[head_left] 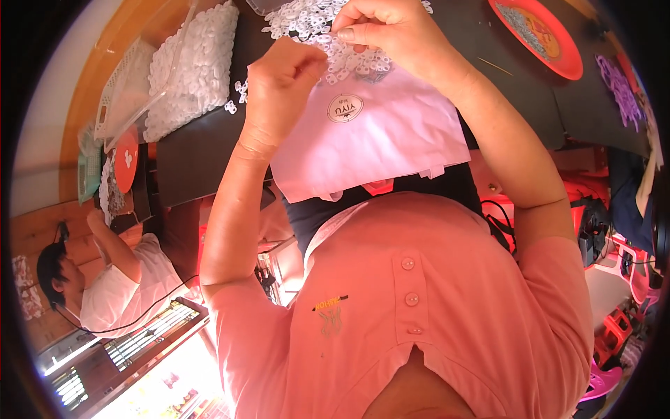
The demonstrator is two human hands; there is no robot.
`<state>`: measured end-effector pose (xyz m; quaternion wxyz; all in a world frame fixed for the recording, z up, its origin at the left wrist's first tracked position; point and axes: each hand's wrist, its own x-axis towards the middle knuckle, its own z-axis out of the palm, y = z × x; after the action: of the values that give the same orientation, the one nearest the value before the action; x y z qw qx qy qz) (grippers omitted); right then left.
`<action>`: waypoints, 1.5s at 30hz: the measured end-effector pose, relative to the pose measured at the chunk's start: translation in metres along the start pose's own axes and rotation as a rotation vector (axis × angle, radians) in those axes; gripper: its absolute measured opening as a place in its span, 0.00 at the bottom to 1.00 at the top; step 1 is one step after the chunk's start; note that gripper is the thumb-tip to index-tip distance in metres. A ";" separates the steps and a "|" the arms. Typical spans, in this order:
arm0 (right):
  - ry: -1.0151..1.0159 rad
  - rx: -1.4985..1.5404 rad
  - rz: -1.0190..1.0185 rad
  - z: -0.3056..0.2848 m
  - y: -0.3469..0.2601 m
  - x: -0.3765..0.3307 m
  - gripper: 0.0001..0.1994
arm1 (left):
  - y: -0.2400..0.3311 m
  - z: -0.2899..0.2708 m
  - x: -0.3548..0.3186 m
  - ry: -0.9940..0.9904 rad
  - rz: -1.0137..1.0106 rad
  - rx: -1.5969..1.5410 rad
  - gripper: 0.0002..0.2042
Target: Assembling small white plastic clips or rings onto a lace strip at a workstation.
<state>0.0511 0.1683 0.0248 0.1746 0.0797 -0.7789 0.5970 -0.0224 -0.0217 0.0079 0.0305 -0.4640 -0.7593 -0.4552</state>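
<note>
Between a clear bag [199, 52] of white ovals [181, 94] and a red dish [572, 67] of grey bits [520, 29], the left hand [283, 80] curls, grip unclear, and the right hand's [394, 31] fingers press together over loose white pieces [345, 63] heaped on pink cloth [398, 129] bearing a round lettered emblem [345, 108].

- Scene brightly lit; lower left blown out by glare.
- Pink-red cast spread over salmon-pink, buttoned fabric shirt [363, 258].
- Fine detail lost in flat black tabletop [199, 157].
- Small, flat white pieces [352, 61] slightly softened.
- Straight edges bent, corners blacked out by fisheye.
</note>
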 end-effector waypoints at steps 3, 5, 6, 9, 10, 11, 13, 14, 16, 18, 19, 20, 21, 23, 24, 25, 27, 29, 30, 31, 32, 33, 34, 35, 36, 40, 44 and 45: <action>0.032 0.044 -0.012 -0.002 0.006 0.001 0.02 | -0.008 0.002 -0.002 -0.099 0.246 0.411 0.07; 0.042 0.068 0.006 -0.003 0.008 0.001 0.02 | -0.005 0.007 -0.002 -0.142 0.250 0.479 0.10; 0.043 0.067 0.006 -0.003 0.009 0.001 0.02 | -0.007 0.009 -0.001 -0.152 0.285 0.511 0.09; 0.026 0.007 -0.061 -0.003 0.010 0.001 0.02 | -0.008 0.008 0.004 -0.182 0.343 0.544 0.08; 0.027 0.003 -0.081 -0.003 0.010 0.001 0.01 | -0.008 0.008 0.006 -0.202 0.365 0.541 0.07; 0.028 -0.001 -0.100 -0.003 0.010 0.001 0.01 | -0.007 0.008 0.008 -0.201 0.368 0.541 0.07; 0.029 0.023 -0.066 -0.004 0.008 0.001 0.01 | -0.007 0.008 0.011 -0.262 0.327 0.529 0.05; 0.028 0.048 -0.029 -0.003 0.006 0.001 0.01 | -0.010 0.009 0.012 -0.261 0.328 0.530 0.05; 0.026 0.057 -0.015 -0.003 0.003 0.000 0.01 | -0.014 0.012 0.012 -0.136 0.309 0.486 0.04; 0.026 0.063 0.000 -0.004 0.005 0.001 0.01 | -0.011 0.014 0.009 -0.114 0.101 0.240 0.04; 0.033 0.016 -0.044 -0.005 0.008 0.001 0.02 | -0.007 0.015 0.008 -0.093 -0.108 -0.007 0.04; 0.040 -0.033 -0.089 -0.006 0.010 0.002 0.04 | -0.002 0.015 0.008 -0.092 -0.102 -0.010 0.04; 0.042 -0.039 -0.091 -0.007 0.010 0.000 0.04 | 0.003 0.015 0.010 -0.076 -0.226 -0.150 0.05; 0.027 -0.011 0.056 -0.005 0.004 -0.003 0.02 | 0.009 0.014 0.011 -0.051 -0.347 -0.291 0.06; 0.025 -0.017 0.052 -0.004 0.004 -0.002 0.02 | 0.011 0.015 0.011 -0.017 -0.383 -0.375 0.06; 0.022 -0.005 0.062 -0.002 0.005 -0.002 0.03 | 0.012 0.015 0.011 0.016 -0.418 -0.459 0.06; 0.019 0.008 0.074 0.000 0.004 -0.002 0.03 | 0.014 0.017 0.012 0.051 -0.431 -0.508 0.07; 0.016 0.032 0.048 0.002 0.007 -0.002 0.03 | 0.015 0.020 0.012 0.089 -0.447 -0.556 0.07; 0.014 0.063 0.024 0.003 0.010 -0.001 0.02 | 0.014 0.022 0.011 0.112 -0.435 -0.561 0.07; 0.012 0.058 0.024 0.004 0.012 -0.001 0.02 | 0.014 0.024 0.011 0.135 -0.425 -0.567 0.08; 0.053 0.069 0.013 0.005 0.016 -0.001 0.03 | 0.015 0.027 0.011 0.137 -0.423 -0.570 0.08; 0.094 0.080 0.003 0.006 0.017 -0.001 0.03 | 0.016 0.029 0.011 0.172 -0.416 -0.577 0.07; 0.090 0.074 0.002 0.007 0.018 -0.001 0.03 | 0.015 0.030 0.010 0.210 -0.409 -0.587 0.06; 0.097 0.043 -0.002 0.007 0.018 -0.001 0.03 | 0.013 0.030 0.008 0.214 -0.407 -0.592 0.06; 0.104 0.013 -0.007 0.007 0.018 -0.001 0.03 | 0.011 0.031 0.006 0.240 -0.328 -0.490 0.06; 0.104 -0.107 -0.081 0.008 0.020 -0.002 0.03 | 0.013 0.034 0.004 0.243 -0.151 -0.368 0.06; 0.066 -0.257 -0.219 0.009 0.014 -0.005 0.04 | 0.014 0.034 0.003 0.230 -0.196 -0.406 0.06; 0.026 -0.298 -0.246 0.009 0.014 -0.006 0.04 | 0.013 0.033 0.003 0.196 -0.275 -0.421 0.06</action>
<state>0.0500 0.1632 0.0083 0.2662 0.1400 -0.8408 0.4500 -0.0024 0.0058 -0.0015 -0.0556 -0.3063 -0.6972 -0.6457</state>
